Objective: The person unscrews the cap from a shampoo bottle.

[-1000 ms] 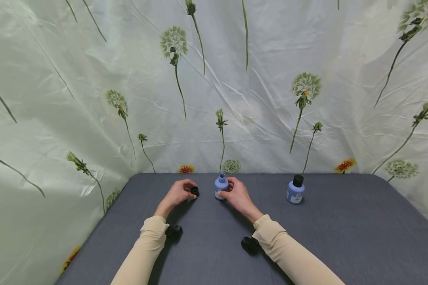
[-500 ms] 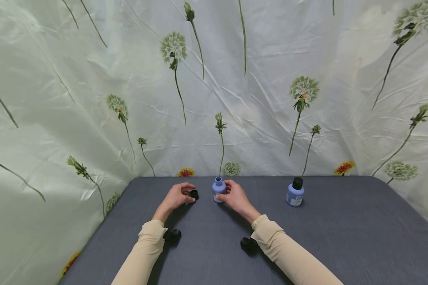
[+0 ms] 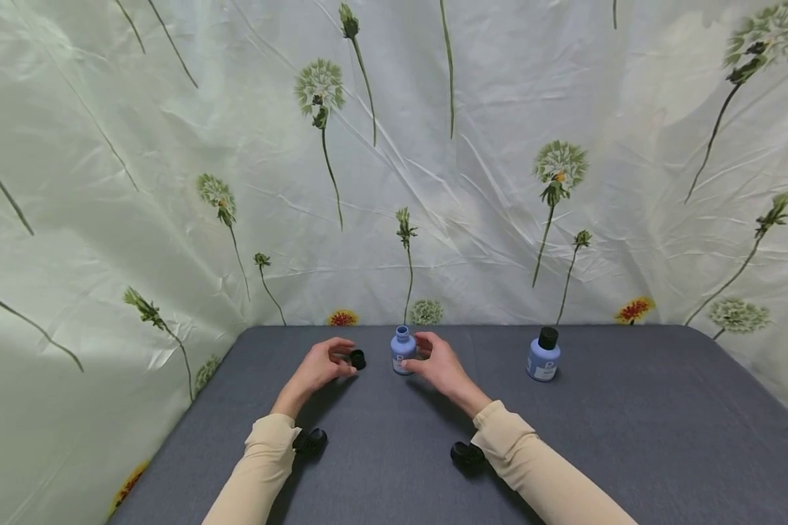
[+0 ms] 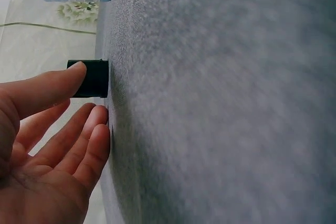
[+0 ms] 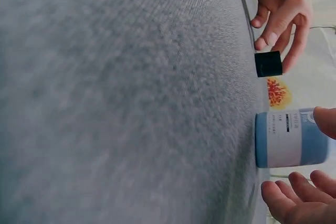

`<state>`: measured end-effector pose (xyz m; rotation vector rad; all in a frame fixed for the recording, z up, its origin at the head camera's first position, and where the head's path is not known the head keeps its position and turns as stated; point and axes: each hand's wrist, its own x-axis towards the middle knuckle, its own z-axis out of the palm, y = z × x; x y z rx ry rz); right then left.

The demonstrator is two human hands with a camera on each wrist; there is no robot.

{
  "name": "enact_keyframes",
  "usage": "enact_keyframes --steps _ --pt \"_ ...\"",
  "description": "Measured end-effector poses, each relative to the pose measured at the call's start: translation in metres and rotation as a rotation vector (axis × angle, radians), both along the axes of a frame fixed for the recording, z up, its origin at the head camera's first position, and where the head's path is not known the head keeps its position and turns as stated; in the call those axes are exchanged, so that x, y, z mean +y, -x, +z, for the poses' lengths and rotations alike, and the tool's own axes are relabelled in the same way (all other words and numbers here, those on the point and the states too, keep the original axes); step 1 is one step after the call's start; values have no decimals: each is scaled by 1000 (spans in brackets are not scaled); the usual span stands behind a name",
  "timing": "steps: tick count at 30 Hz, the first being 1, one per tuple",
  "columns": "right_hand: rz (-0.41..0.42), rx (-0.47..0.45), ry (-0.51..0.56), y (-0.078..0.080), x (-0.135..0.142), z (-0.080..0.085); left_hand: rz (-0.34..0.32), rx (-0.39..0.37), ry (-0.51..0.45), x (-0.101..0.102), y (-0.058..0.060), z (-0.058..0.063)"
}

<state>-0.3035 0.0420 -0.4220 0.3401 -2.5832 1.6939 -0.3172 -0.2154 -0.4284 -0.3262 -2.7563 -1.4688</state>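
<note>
An uncapped blue bottle (image 3: pixel 402 348) stands upright on the dark grey table. My right hand (image 3: pixel 441 366) is at its right side, fingers loosely spread; in the right wrist view a gap shows between the fingers (image 5: pixel 299 195) and the bottle, while the thumb overlaps it. To the left, a black screw cap (image 3: pixel 358 359) rests on the table, hollow side up. Beside it is my left hand (image 3: pixel 315 370), relaxed, its fingers apart from the cap in the left wrist view. The thumb (image 4: pixel 63 80) overlaps the cap there; whether it touches, I cannot tell.
A second blue bottle (image 3: pixel 542 359), with its black cap on, stands farther right. Behind the table (image 3: pixel 604 437) hangs a pale curtain (image 3: pixel 479 240) printed with dandelions. Small black devices sit at both wrists.
My left hand has drawn back slightly to the left, leaving the cap standing. The right hand has loosened and shifted a little right from the bottle. The view has tilted slightly.
</note>
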Motion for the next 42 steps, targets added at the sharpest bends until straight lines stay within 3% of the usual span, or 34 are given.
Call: enact_keyframes --steps 7,19,30,35,42 --pt "-1 -43 13 -9 11 6 18 21 -15 -5 -9 7" --pt "41 -16 46 -25 31 8 69 60 -7 -2 -29 15" --pt "78 -54 67 -49 58 12 1 51 -71 21 -44 16" --pt "72 -65 62 -57 72 11 -19 55 -74 33 -46 17" --pt "39 -79 60 -67 90 10 -88 23 -167 48 -46 18"
